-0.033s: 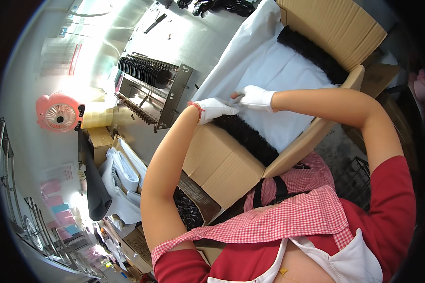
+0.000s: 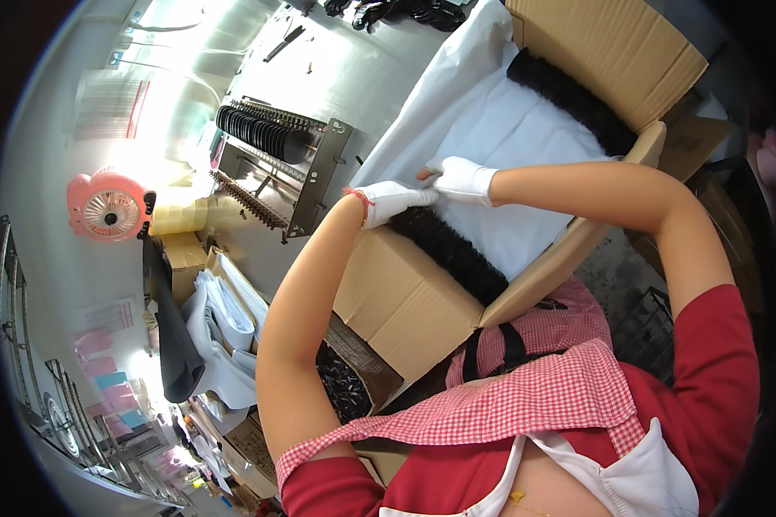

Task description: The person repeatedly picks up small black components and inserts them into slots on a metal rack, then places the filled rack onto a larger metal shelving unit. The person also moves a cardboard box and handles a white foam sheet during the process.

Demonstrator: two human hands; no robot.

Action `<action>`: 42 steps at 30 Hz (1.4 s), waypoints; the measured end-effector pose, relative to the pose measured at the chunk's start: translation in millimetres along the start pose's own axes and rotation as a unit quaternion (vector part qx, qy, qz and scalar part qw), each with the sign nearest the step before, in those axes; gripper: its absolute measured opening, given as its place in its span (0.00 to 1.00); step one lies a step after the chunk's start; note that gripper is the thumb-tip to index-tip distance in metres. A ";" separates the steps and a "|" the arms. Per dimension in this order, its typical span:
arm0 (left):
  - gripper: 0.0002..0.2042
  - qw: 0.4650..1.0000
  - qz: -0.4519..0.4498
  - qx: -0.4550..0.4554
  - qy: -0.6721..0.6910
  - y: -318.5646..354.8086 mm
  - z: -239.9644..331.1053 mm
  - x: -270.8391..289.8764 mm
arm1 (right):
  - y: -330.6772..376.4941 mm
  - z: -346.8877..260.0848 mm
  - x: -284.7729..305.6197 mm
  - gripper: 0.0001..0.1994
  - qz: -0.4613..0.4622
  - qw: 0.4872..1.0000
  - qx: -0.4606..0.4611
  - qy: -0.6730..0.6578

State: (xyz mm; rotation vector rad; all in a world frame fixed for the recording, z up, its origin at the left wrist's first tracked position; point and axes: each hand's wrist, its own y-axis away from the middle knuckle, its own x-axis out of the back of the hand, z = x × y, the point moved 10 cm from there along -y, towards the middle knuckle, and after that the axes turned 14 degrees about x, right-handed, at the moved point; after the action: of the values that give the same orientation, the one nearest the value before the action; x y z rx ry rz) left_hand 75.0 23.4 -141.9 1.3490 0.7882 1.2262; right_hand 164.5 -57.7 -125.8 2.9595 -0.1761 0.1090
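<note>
My left hand (image 2: pixel 395 201), in a white glove, reaches over the left side of an open cardboard box (image 2: pixel 405 302). Its fingers are pressed together at the upper end of a row of thin black pieces (image 2: pixel 453 252). Right beside it, my right hand (image 2: pixel 463 180) is closed above the white sheet (image 2: pixel 513 138) that lines the box; it too wears a white glove, with the bare thumb tip showing. The fingertips of both hands meet, and whatever is between them is too small or hidden to make out. A second black row (image 2: pixel 573 102) lies along the far side of the box.
Left of the box, a metal rack (image 2: pixel 319 177) holding several black round-ended pieces stands on the metal table (image 2: pixel 362 82). A black pen (image 2: pixel 284 43) lies farther back. A pink fan (image 2: pixel 109 207) is at the left. An open carton of black bits (image 2: pixel 343 383) sits below the box.
My right hand has shifted very slightly left, and its forearm with it. My left hand stays at the same place by the black row.
</note>
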 end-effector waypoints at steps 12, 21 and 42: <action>0.26 0.986 0.125 -0.095 -0.051 36.6 17.8 31.2 | -9.8 28.2 -32.6 0.23 0.044 0.992 0.076 -0.090; 0.29 0.792 0.571 -0.177 0.122 197.0 -15.8 167.6 | -4.2 -177.3 -20.4 0.10 0.040 0.818 0.526 0.230; 0.17 0.813 0.496 0.064 -0.298 119.0 43.4 202.6 | -93.0 -173.7 -97.6 0.34 -0.105 0.781 0.442 0.429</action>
State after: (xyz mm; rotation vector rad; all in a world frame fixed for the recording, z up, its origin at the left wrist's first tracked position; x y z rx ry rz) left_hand 143.6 180.7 24.3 2.2232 -0.3867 1.3635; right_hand 68.6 75.0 21.0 3.2901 0.4555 1.9275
